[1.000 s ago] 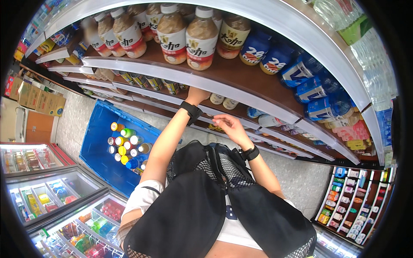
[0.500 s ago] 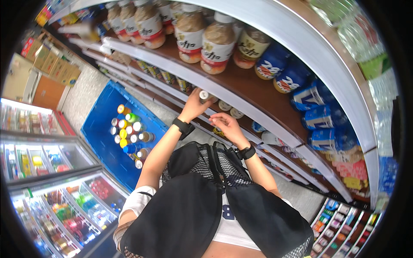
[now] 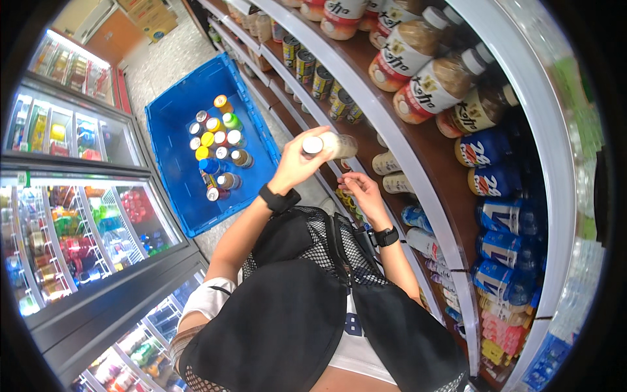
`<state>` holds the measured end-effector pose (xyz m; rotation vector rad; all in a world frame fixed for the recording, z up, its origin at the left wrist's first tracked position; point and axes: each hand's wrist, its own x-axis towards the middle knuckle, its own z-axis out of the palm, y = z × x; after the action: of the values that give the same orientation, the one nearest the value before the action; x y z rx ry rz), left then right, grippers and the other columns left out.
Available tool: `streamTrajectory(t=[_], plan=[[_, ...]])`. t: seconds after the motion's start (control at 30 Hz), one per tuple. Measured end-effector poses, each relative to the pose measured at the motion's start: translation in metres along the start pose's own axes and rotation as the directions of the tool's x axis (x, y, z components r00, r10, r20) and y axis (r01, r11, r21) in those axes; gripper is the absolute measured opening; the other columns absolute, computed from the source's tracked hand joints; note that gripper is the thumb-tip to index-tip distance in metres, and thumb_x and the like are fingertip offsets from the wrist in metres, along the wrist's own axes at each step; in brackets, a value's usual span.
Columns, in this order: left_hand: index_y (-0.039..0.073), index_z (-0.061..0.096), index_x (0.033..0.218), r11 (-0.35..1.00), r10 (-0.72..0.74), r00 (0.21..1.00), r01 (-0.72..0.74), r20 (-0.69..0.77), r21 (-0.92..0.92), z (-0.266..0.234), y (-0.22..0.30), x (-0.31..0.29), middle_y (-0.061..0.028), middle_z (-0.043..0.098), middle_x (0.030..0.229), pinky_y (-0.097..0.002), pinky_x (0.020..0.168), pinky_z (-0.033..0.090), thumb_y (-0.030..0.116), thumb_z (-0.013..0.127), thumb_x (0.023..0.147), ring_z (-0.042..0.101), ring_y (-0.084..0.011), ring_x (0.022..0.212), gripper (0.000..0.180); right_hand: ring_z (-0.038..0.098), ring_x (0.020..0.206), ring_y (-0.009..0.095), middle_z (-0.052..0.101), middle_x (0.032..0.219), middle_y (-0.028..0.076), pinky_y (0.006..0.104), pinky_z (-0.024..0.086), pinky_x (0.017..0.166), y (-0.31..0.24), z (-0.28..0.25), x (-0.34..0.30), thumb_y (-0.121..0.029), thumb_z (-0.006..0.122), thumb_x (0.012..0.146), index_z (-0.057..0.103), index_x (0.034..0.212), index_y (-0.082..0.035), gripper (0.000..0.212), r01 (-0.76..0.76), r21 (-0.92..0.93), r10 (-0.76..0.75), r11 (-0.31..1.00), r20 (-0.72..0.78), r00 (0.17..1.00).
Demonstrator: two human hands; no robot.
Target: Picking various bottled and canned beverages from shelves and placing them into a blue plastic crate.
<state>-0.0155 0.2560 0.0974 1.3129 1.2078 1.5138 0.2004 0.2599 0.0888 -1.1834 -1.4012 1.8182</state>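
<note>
My left hand (image 3: 295, 164) grips a small bottle (image 3: 337, 145) with a white cap and a pale body, held tilted in front of the shelves. The cap points towards the left. Close by, my right hand (image 3: 366, 196) hovers near the lower shelf edge, fingers loosely bent and apart, with nothing visible in it. Similar pale bottles (image 3: 386, 163) stand on the shelf just behind that hand. Left of my hands, a blue crate (image 3: 171, 124) rests on the floor. Several bottles (image 3: 222, 138) with white, yellow, orange, green and blue caps stand grouped inside it.
The curved shelf rack (image 3: 424, 176) fills the right side, carrying large brown-drink bottles (image 3: 431, 85), blue-labelled bottles (image 3: 499, 251) and yellow-black cans (image 3: 321, 81). Glass-door fridges (image 3: 78, 242) line the left. Cardboard boxes (image 3: 153, 19) are stacked at the far left.
My left hand has drawn the bottle out from the shelf, and more of its body shows. My view has turned, so the crate appears nearer the middle. My right hand stays by the shelf.
</note>
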Motion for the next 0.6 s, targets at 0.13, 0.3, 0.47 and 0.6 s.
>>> streamTrajectory(t=[0.13, 0.3, 0.47, 0.6], plan=[[-0.001, 0.061, 0.119, 0.983, 0.036, 0.989, -0.008, -0.144, 0.185, -0.048, 0.017, -0.029, -0.0144, 0.064, 0.117, -0.0333, 0.095, 0.046, 0.010, 0.071, 0.078, 0.061, -0.0215, 0.109, 0.044, 0.063, 0.092, 0.015, 0.067, 0.102, 0.009, 0.0286, 0.049, 0.085, 0.009, 0.006, 0.008, -0.013, 0.059, 0.093, 0.061, 0.109, 0.001, 0.021, -0.025, -0.011, 0.025, 1.000, 0.067, 0.997], [0.000, 0.061, 0.119, 0.972, -0.079, 0.933, 0.150, -0.351, 0.181, -0.101, 0.006, -0.080, -0.0119, 0.064, 0.117, -0.0325, 0.094, 0.046, 0.011, 0.070, 0.079, 0.061, -0.0190, 0.108, 0.042, 0.063, 0.092, 0.015, 0.067, 0.101, 0.008, 0.0285, 0.050, 0.085, 0.004, 0.019, 0.011, -0.013, 0.061, 0.092, 0.061, 0.107, 0.001, 0.020, -0.052, -0.036, 0.056, 0.998, 0.108, 0.993], [0.000, 0.061, 0.119, 0.928, -0.244, 0.887, 0.330, -0.391, 0.171, -0.141, -0.027, -0.100, -0.0113, 0.065, 0.114, -0.0315, 0.092, 0.047, 0.014, 0.071, 0.081, 0.062, -0.0170, 0.104, 0.042, 0.063, 0.092, 0.014, 0.067, 0.101, 0.008, 0.0287, 0.050, 0.085, 0.007, 0.041, 0.019, -0.013, 0.060, 0.092, 0.061, 0.108, 0.001, 0.021, -0.093, -0.053, 0.099, 0.994, 0.126, 0.987], [0.000, 0.061, 0.118, 0.832, -0.309, 0.906, 0.405, -0.291, 0.380, -0.149, -0.089, -0.107, -0.0160, 0.065, 0.113, -0.0343, 0.091, 0.048, 0.018, 0.074, 0.078, 0.063, -0.0258, 0.104, 0.046, 0.063, 0.092, 0.014, 0.067, 0.102, 0.007, 0.0288, 0.050, 0.086, 0.022, 0.054, 0.022, -0.013, 0.060, 0.092, 0.061, 0.107, 0.001, 0.021, -0.077, -0.053, 0.083, 0.996, 0.134, 0.987]])
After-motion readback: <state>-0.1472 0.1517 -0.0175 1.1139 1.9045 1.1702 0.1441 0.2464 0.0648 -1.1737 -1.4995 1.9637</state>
